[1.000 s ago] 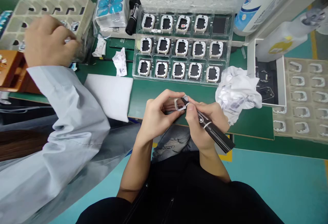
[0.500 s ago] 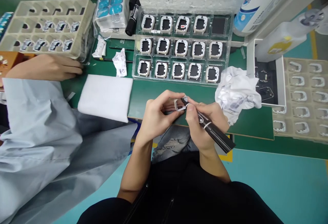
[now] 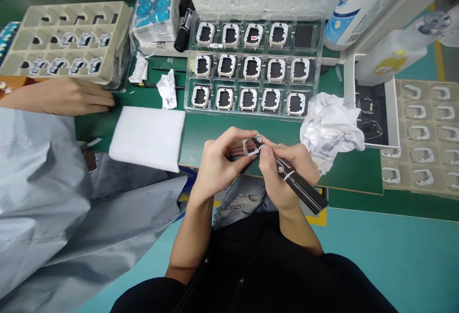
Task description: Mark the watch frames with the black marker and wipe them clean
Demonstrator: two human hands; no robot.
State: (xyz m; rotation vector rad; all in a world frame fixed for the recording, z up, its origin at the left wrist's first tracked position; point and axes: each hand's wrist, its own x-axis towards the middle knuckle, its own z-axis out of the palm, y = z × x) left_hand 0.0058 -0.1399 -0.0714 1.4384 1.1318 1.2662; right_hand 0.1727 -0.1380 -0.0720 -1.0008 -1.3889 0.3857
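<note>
My left hand [image 3: 223, 162] is closed on a small silver-white watch case frame [image 3: 245, 147], gripping it between thumb and fingers over the table's front edge. In my right hand [image 3: 287, 172] is a black marker pen [image 3: 299, 186], its tip end at the inside of the frame. The exact contact spot of the tip is partly hidden by my fingers. Just beyond my hands lies a clear plastic tray [image 3: 265, 113] with several similar frames in rows; its back right pocket holds none.
A folded white cloth [image 3: 147, 137] lies left, a crumpled stained cloth [image 3: 332, 124] right. Beside it stand an open box [image 3: 395, 112] and bottles [image 3: 394, 59]. A co-worker's hand [image 3: 77, 95] rests near a beige tray [image 3: 118, 50]. Another frame tray [image 3: 430, 160] sits at far right.
The co-worker's grey sleeve and body have shifted to the left. My hands, the frame and the marker pen stay almost in the same place.
</note>
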